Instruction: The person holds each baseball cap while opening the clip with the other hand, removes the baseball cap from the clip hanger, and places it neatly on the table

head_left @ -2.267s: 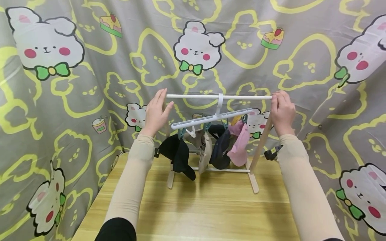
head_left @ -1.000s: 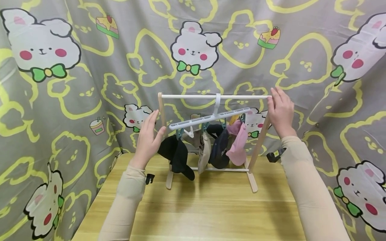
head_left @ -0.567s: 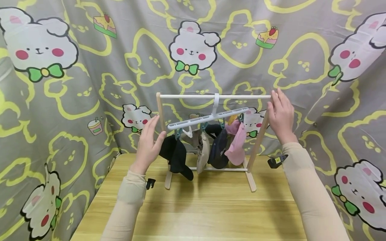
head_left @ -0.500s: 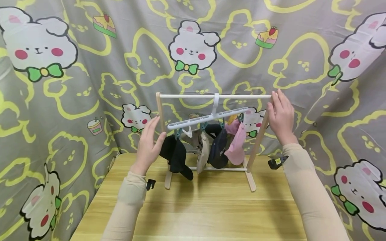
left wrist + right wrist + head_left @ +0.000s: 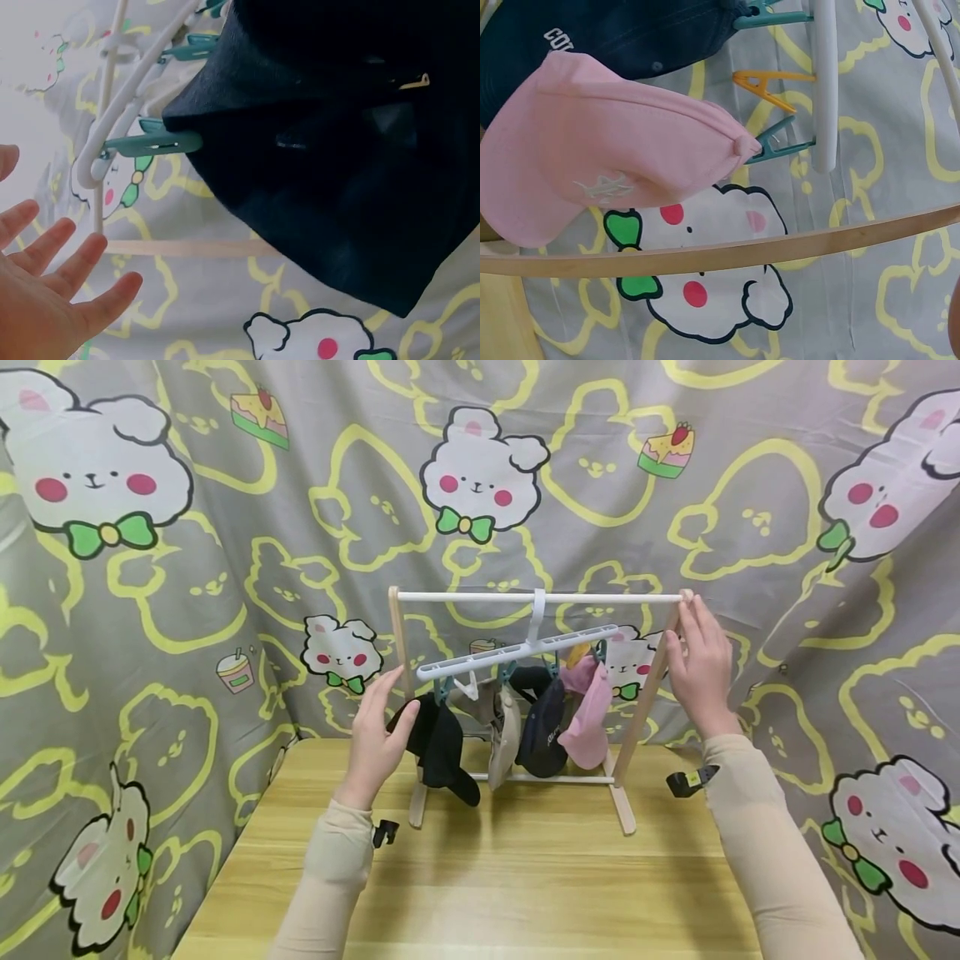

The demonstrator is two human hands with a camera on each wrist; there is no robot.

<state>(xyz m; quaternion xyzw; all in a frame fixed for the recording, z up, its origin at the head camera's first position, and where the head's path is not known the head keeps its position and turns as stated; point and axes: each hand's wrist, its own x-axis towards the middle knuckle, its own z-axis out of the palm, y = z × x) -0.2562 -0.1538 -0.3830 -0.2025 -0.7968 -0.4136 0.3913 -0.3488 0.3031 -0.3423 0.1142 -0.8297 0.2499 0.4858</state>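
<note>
A wooden rack (image 5: 641, 718) with a white top rod (image 5: 465, 597) stands on the table. From the rod hangs a tilted white clip hanger (image 5: 517, 653), its low end to the left. Clips on it hold a black cap (image 5: 442, 747), a beige cap (image 5: 507, 743), a navy cap (image 5: 543, 739) and a pink cap (image 5: 630, 142). My left hand (image 5: 375, 743), fingers spread and empty, is beside the left post and overlaps the black cap's edge in the head view. My right hand (image 5: 703, 664) has nearly straight fingers right at the right post's top end.
The wooden table (image 5: 480, 877) extends in front of the rack. A grey curtain (image 5: 600, 527) with rabbit prints surrounds it at the back and sides. An unused yellow clip (image 5: 769, 86) hangs between the navy and pink caps.
My left hand has left the rack's upper left corner and come down beside the post. The right hand has loosened and shifted slightly down, uncovering the right corner. The rack and caps stay put.
</note>
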